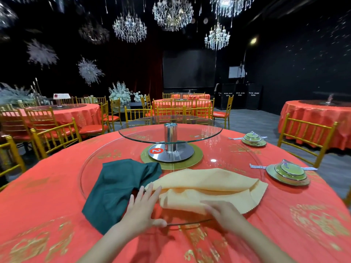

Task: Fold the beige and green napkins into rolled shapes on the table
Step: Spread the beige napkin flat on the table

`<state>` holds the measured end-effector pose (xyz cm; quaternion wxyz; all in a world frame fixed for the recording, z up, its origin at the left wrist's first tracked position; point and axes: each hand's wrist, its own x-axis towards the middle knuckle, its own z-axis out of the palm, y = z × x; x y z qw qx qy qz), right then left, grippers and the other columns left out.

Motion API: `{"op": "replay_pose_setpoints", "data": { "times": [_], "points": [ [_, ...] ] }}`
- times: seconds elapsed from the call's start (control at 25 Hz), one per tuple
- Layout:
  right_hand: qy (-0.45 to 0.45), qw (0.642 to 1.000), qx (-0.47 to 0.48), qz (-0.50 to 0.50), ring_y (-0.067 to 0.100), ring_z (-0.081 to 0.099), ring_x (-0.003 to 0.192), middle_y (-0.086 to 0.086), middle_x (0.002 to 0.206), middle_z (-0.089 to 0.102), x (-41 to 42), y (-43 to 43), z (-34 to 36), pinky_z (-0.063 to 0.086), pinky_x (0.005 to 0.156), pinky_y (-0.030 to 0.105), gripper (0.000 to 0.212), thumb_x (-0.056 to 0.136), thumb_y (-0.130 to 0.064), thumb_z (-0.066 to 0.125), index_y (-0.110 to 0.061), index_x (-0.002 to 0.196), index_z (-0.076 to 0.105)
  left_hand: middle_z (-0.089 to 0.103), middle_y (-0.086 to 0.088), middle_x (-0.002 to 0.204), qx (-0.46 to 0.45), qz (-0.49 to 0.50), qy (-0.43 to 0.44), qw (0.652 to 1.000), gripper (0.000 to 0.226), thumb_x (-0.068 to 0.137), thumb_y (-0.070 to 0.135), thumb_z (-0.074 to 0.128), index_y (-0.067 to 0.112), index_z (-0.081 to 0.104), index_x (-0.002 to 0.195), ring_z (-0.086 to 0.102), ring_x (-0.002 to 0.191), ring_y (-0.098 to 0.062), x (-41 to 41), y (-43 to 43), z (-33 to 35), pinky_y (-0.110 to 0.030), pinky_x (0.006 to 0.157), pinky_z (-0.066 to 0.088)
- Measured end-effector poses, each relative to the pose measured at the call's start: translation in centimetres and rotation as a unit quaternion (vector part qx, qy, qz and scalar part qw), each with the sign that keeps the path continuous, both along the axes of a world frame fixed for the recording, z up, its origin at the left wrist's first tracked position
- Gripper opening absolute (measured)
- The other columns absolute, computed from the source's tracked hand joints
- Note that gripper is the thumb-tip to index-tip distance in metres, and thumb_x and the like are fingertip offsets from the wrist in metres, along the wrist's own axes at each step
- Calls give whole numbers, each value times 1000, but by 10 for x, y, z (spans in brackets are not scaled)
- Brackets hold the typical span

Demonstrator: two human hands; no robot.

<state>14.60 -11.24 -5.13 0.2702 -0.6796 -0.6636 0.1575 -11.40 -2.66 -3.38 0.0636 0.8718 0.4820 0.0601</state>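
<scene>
The beige napkin [209,188] lies folded over on the big glass turntable [98,164], near the front of the round red table [38,205]. A dark green napkin [117,185] lies crumpled to its left, partly under the beige one. My left hand [142,207] rests flat with straight fingers at the beige napkin's left end, touching both cloths. Blurred by motion, my right hand [222,211] presses on the beige napkin's near edge with its fingers stretched out.
A small raised glass turntable on a steel post [170,137] stands at the table's centre on a gold plate with a red "2" tag. Two green plate-and-bowl settings [287,173] [253,139] sit at the right. Gold chairs [55,137] ring the table.
</scene>
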Motion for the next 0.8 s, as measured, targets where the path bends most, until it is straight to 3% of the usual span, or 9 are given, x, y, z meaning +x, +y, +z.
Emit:
{"op": "replay_pose_setpoints", "data": {
  "times": [0.08,0.12,0.16,0.2,0.24,0.36,0.44,0.64,0.8],
  "points": [
    [26,999,41,-24,-12,56,92,-38,94,60,4,-4,16,33,74,-1,23,95,-29,51,-29,110,69,-19,3,156,-1,1,-18,1000,108,73,65,62,34,-10,148,-15,144,-27,-1,-2,2,-53,114,-1],
    [43,998,51,-20,-17,53,78,-42,75,59,6,-6,23,35,68,2,22,95,-23,53,-35,97,72,-18,3,157,-1,1,-25,1000,107,73,63,62,35,-9,148,-14,144,-27,-1,-4,2,-53,114,0],
    [59,997,58,-10,-14,52,67,-37,62,57,7,-8,27,36,64,6,24,94,-22,55,-36,87,73,-17,4,157,-2,-1,-30,1000,106,74,62,63,35,-8,148,-13,145,-26,-1,-6,2,-53,114,0],
    [83,994,64,-3,-8,48,58,-26,54,53,8,-10,28,34,59,11,40,93,-20,55,-45,64,65,-16,4,157,0,-6,-33,999,106,74,62,63,34,-7,148,-12,145,-25,-2,-10,1,-52,114,0],
    [114,991,70,4,-2,41,52,-17,50,44,9,-12,30,30,55,17,42,93,-18,56,-29,53,47,-15,5,157,8,-14,-36,999,106,74,61,64,34,-6,148,-12,145,-23,-1,-13,1,-51,115,0],
    [211,974,88,-8,4,26,52,-8,55,28,11,-19,37,22,51,22,40,94,-17,53,-14,57,38,-12,15,153,76,-61,-50,994,106,72,60,66,34,-2,148,-9,145,-13,2,-24,1,-44,116,-1],
    [229,970,79,-5,5,21,49,-6,55,23,11,-26,41,17,48,22,42,95,-22,51,-15,59,32,-6,21,149,104,-104,-63,987,106,69,63,66,34,0,147,-6,141,-5,8,-28,4,-40,117,2],
    [232,969,-51,65,11,22,54,1,60,25,13,-46,39,15,51,29,44,90,-35,57,-20,52,41,35,12,148,102,-194,-102,970,97,61,74,50,29,28,145,21,141,-10,25,-39,-1,-43,117,14],
    [234,957,-123,118,8,24,49,-7,53,28,23,-62,38,21,46,18,44,88,-38,56,-22,52,37,25,10,153,134,-234,-80,960,102,61,78,51,32,19,146,17,143,-9,26,-43,-22,-44,117,0]
  ]
}}
